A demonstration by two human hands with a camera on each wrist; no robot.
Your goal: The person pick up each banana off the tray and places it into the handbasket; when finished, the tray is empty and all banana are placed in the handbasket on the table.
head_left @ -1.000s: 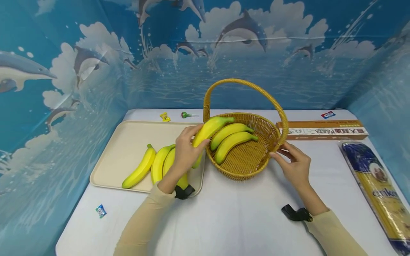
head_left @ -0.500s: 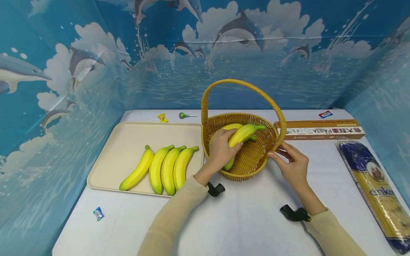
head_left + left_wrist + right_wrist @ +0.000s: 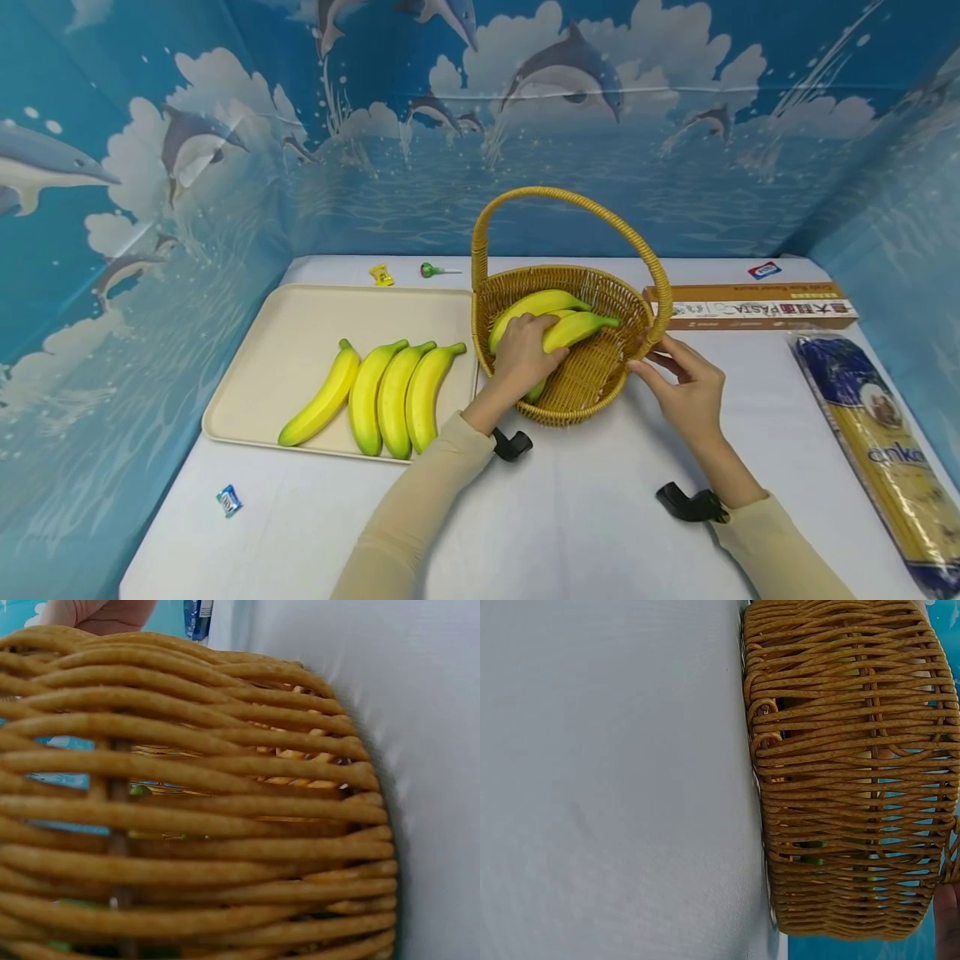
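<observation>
My left hand (image 3: 525,354) is inside the wicker basket (image 3: 562,414), with thumb and fingers around a yellow banana (image 3: 579,329) whose green stem points right. That banana lies over the other bananas (image 3: 542,306) in the basket, which are partly hidden by it and the hand. At the basket's right side, below the foot of the handle, my right hand (image 3: 690,392) pinches the rim. The left wrist view is mostly filled by the basket's woven side (image 3: 187,814), and the right wrist view shows the woven wall (image 3: 847,765) beside the white tabletop.
Left of the basket, a beige tray (image 3: 277,333) bears several bananas (image 3: 390,400). A pasta box (image 3: 757,308) lies right of the basket, and a bag of spaghetti (image 3: 877,450) farther right. Wrapped sweets (image 3: 229,500) and a lollipop (image 3: 429,270) are scattered around the table.
My left hand has carried the banana rightward from over the basket's left rim, then lowered it among the bananas inside. My right hand has stayed on the rim.
</observation>
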